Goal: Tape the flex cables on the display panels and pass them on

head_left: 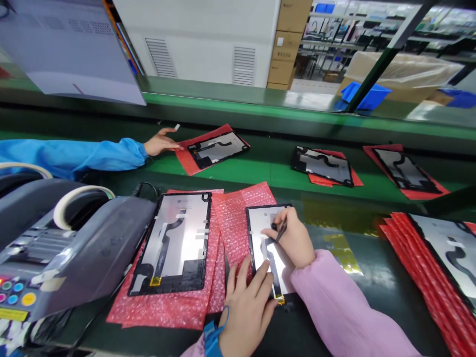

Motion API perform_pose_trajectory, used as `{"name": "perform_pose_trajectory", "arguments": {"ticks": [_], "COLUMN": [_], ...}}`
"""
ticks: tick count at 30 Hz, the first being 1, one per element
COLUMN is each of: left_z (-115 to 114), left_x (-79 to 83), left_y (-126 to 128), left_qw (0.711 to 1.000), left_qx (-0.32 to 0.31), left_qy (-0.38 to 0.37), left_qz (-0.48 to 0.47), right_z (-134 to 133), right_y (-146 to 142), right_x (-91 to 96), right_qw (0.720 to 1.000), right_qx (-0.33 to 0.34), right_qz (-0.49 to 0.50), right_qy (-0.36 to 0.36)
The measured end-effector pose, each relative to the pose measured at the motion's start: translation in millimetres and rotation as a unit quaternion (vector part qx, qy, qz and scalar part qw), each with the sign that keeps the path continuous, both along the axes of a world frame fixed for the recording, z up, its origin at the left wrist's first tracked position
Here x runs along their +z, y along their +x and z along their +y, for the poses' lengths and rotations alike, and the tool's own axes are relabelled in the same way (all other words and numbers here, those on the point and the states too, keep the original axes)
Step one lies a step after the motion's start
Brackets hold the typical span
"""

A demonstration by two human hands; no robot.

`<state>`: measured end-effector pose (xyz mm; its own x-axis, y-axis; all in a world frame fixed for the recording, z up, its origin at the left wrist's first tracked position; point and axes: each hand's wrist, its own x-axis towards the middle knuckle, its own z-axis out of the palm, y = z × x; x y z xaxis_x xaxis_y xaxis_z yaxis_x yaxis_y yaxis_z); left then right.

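Note:
A tablet screen panel with a silvery back and black edge lies in front of me, partly over red bubble wrap. My left hand rests on its lower left part, fingers spread. Dark tweezers are pinched in my right hand, their tip over the black flex cable on the panel. Yellow tape shows at the cable's lower end. To the left, a second screen panel lies on red bubble wrap, with small white tabs along its right side.
A grey tape dispenser stands at left. Beyond the bench, several panels on red sleeves lie along a green conveyor; a co-worker's hand touches one sleeve. Stacked red sleeves with a panel are at right, near yellow film.

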<state>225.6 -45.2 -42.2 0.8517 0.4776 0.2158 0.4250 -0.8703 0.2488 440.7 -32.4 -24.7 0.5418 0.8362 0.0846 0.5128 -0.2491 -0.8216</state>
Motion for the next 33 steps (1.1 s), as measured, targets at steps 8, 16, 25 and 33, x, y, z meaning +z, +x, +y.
{"name": "perform_pose_trajectory", "arguments": {"ticks": [8,16,25,33], "left_z": [-1,-5,12,17], "left_x": [-11.4,-22.3,-41.7,-80.8], "left_y": [-7,-11,-3,17], "left_qw": [0.999,0.998,0.979,0.943], "left_qx": [-0.032,0.011,-0.033,0.031], "left_qy": [0.022,0.038,0.169,0.227], "left_qz": [0.010,-0.047,-0.105,-0.241], "right_z": [-15,0,136,211], "right_y": [31,26,54,107], "right_x": [12.8,24.2,47.0,27.5], "right_qw": [0.981,0.996,0.965,0.999], "right_qx": [-0.110,0.031,-0.009,-0.024], "right_qz": [-0.066,0.074,0.174,0.005], "right_qy": [-0.148,0.029,0.195,0.043]}}
